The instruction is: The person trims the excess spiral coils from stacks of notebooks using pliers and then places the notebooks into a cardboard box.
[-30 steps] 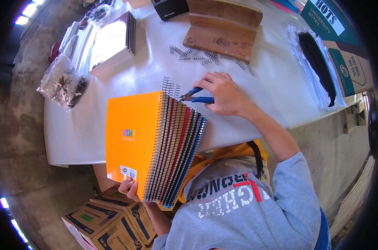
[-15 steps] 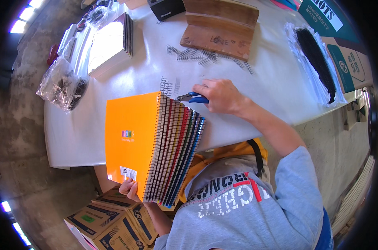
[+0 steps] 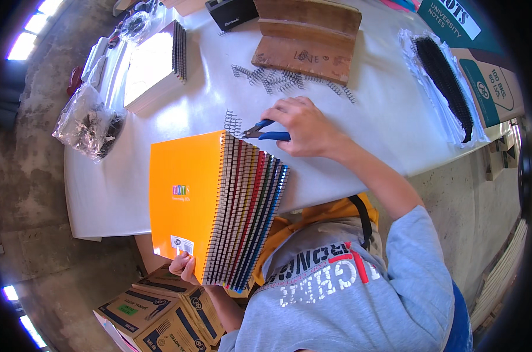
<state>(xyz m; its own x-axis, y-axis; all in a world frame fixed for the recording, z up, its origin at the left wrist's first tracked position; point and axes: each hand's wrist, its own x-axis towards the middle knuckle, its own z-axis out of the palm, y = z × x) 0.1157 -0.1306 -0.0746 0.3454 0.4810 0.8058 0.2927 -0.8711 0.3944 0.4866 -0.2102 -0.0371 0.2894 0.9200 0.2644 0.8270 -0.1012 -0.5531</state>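
Hands [image 3: 304, 128] grip blue-handled cutters [image 3: 275, 135] and fanned, orange-topped spiral notebooks [image 3: 219, 211].

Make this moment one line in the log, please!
left hand: grips notebook stack near bottom; right hand: holds blue cutters, handles spread, tips near wire coil; white table: loose coils beside wooden stand

A grey short-sleeved T-shirt [image 3: 383, 314] carries bold black, red and white lettering [image 3: 325, 283].
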